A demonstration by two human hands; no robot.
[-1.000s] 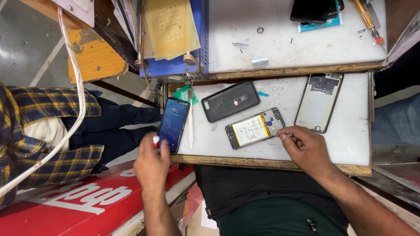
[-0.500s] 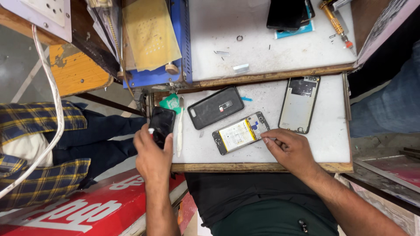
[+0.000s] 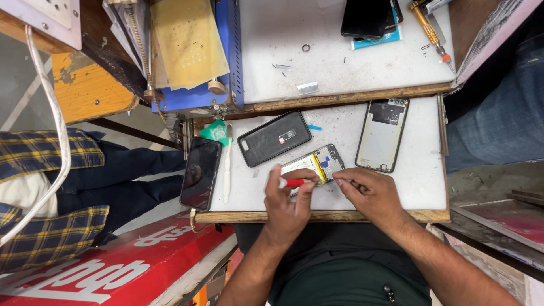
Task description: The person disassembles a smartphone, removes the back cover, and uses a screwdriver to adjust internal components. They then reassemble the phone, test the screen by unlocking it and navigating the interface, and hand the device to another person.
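Head view: my left hand [image 3: 286, 207] pinches a red-handled tool [image 3: 293, 182] over the opened phone [image 3: 313, 165] near the desk's [image 3: 419, 187] front edge, my right hand [image 3: 371, 192] fingertips pressed closed on it.

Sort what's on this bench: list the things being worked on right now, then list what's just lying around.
In hand:
- open phone, steadied by right hand
- red-handled tool, in left hand

Lying about:
- black case
- back cover
- dark phone at the bench's left edge
- white pry stick
- orange screwdriver on the upper shelf
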